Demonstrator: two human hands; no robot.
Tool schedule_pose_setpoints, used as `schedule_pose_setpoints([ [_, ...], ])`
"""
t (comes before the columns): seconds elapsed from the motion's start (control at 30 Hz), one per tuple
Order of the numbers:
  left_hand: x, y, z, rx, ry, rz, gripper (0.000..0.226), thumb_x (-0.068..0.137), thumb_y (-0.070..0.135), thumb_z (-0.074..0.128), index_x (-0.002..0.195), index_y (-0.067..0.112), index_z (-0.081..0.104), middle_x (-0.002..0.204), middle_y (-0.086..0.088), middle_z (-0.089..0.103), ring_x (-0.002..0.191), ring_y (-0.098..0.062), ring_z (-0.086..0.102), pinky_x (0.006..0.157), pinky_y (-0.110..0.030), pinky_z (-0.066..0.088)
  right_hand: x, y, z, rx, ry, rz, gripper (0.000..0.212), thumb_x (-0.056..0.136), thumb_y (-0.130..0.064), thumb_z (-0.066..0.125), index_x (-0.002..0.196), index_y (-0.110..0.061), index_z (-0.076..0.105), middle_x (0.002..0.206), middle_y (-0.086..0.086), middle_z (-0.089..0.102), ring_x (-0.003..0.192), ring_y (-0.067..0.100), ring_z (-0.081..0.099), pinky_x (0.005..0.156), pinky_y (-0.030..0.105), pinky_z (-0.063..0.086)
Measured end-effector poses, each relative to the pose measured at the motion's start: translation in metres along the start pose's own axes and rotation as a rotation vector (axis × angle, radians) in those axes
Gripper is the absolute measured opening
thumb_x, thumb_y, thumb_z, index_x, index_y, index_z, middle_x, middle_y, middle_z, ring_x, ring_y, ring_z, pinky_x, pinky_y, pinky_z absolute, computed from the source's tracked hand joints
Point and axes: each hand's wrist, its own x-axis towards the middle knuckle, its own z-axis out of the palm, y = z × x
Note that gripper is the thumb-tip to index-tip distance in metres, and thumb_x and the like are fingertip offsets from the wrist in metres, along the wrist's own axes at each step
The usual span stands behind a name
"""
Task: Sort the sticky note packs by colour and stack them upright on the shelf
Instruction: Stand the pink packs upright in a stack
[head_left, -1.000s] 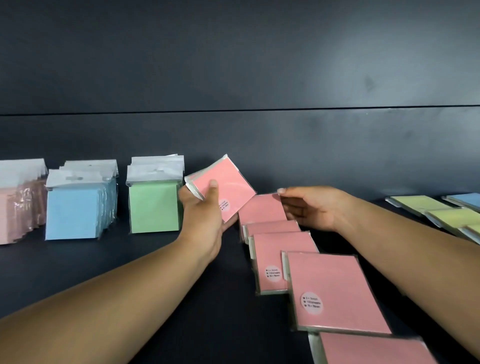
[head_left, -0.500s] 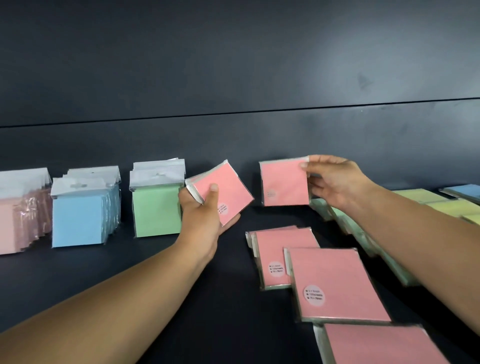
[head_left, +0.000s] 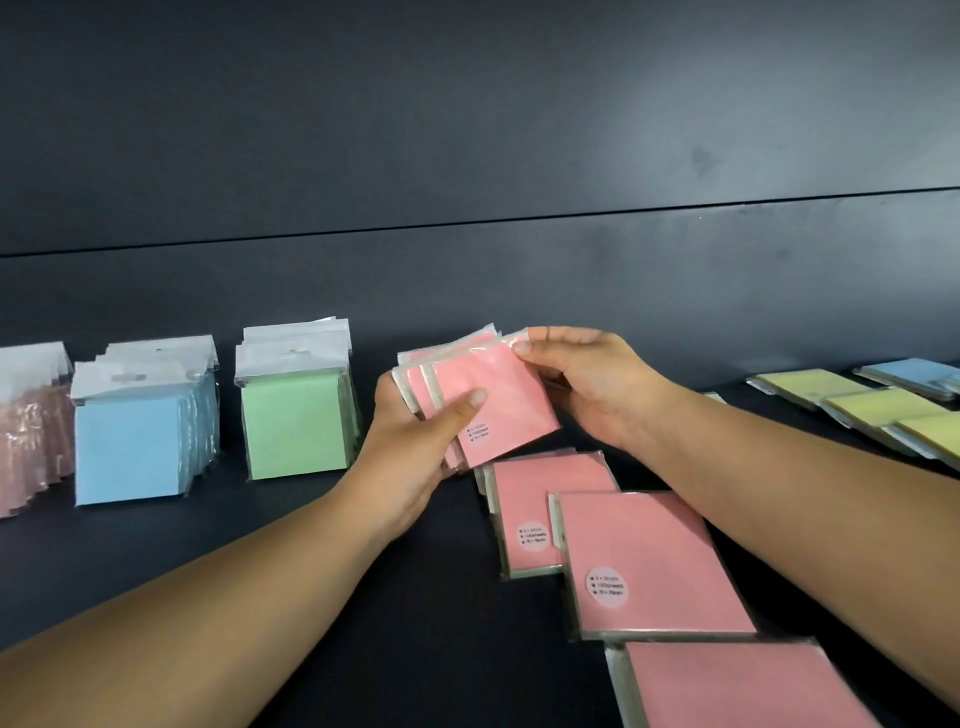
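The fanned pink packs (head_left: 483, 400) sit at centre frame, tilted, their long edges running from upper left to lower right. The left hand (head_left: 415, 441) grips them from below, thumb on the front; the right hand (head_left: 587, 384) pinches the top corner. The likely standing spot lies just left, beside the upright green stack (head_left: 296, 415), nearer the left hand. More flat pink packs (head_left: 639, 561) trail toward the lower right.

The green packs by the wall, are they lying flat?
No, the green packs stand upright on the shelf, between the blue packs and the left hand.
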Motion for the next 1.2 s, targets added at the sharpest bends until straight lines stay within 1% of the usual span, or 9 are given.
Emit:
schedule_pose_setpoints([
  [0.1,0.001,0.004,-0.003,0.138,-0.028,0.08,0.043,0.085,0.012,0.063,0.123,0.014,0.041,0.116,-0.005,0.062,0.103,-0.019,0.064,0.077,-0.038,0.057,-0.002,-0.004,-0.001,0.0,-0.081,-0.033,0.018,0.087,-0.001,0.057,0.074,-0.013,0.062,0.063,-0.001,0.067,0.061,0.012,0.062,0.064,0.024,0.052],
  [0.23,0.003,0.012,-0.011,0.432,-0.034,0.211,0.04,0.09,0.009,0.056,0.116,0.025,0.031,0.099,0.018,0.052,0.085,0.009,0.052,0.065,-0.007,0.048,-0.002,-0.006,-0.001,0.014,-0.176,-0.061,0.022,0.088,0.003,0.054,0.074,-0.014,0.056,0.075,0.002,0.064,0.069,0.012,0.062,0.066,0.021,0.053],
  [0.37,0.006,0.005,-0.02,0.721,-0.106,0.13,0.04,0.093,0.016,0.052,0.129,0.021,0.036,0.116,0.011,0.05,0.106,-0.004,0.048,0.08,-0.014,0.037,-0.001,0.012,-0.002,-0.083,-0.133,0.0,0.025,0.086,0.008,0.056,0.077,-0.014,0.05,0.078,0.003,0.056,0.072,0.011,0.059,0.068,0.019,0.054],
  [0.57,0.011,-0.003,-0.022,0.857,-0.057,0.038,0.044,0.097,0.026,0.045,0.14,0.021,0.034,0.13,0.005,0.053,0.113,-0.013,0.051,0.09,-0.022,0.034,0.005,0.017,-0.007,-0.259,-0.123,0.113,0.021,0.086,-0.003,0.061,0.1,-0.018,0.056,0.093,0.0,0.063,0.087,0.012,0.06,0.091,0.028,0.047],
  [0.67,0.017,-0.007,-0.016,0.853,0.025,0.011,0.041,0.097,0.024,0.042,0.137,0.013,0.037,0.13,-0.003,0.054,0.116,-0.021,0.052,0.087,-0.022,0.034,0.009,0.022,-0.005,-0.464,-0.168,0.136,0.02,0.088,0.0,0.058,0.101,-0.015,0.063,0.098,0.006,0.065,0.089,0.016,0.062,0.088,0.027,0.05],
  [0.83,0.035,-0.012,-0.005,0.794,0.165,-0.047,0.035,0.097,0.023,0.043,0.128,0.005,0.047,0.123,-0.01,0.058,0.109,-0.025,0.056,0.08,-0.023,0.036,0.027,0.019,-0.001,-0.575,-0.078,0.167,0.016,0.088,-0.001,0.057,0.101,-0.008,0.063,0.084,0.006,0.063,0.066,0.012,0.059,0.061,0.016,0.05],
  [0.93,0.047,-0.016,-0.004,0.733,0.193,-0.038,0.032,0.096,0.019,0.048,0.124,0.005,0.054,0.12,-0.01,0.06,0.107,-0.025,0.058,0.082,-0.023,0.039,0.035,0.02,0.0,-0.569,-0.043,0.176,0.01,0.089,-0.002,0.057,0.093,-0.009,0.063,0.085,0.007,0.063,0.066,0.014,0.059,0.063,0.02,0.05],
  [1.1,0.054,-0.019,-0.012,0.542,0.256,-0.048,0.03,0.091,0.016,0.056,0.119,0.005,0.059,0.112,-0.011,0.066,0.102,-0.027,0.063,0.096,-0.041,0.047,0.045,0.023,0.005,-0.602,-0.049,0.178,0.02,0.089,-0.005,0.058,0.108,-0.001,0.063,0.093,0.01,0.063,0.082,0.02,0.06,0.068,0.021,0.05],
  [1.2,0.055,-0.02,-0.015,0.533,0.253,-0.041,0.031,0.091,0.016,0.056,0.12,0.006,0.059,0.111,-0.01,0.066,0.101,-0.027,0.063,0.096,-0.043,0.048,0.049,0.024,0.006,-0.595,-0.059,0.183,0.015,0.089,-0.005,0.057,0.102,-0.005,0.064,0.088,0.008,0.064,0.075,0.018,0.061,0.07,0.022,0.05],
])
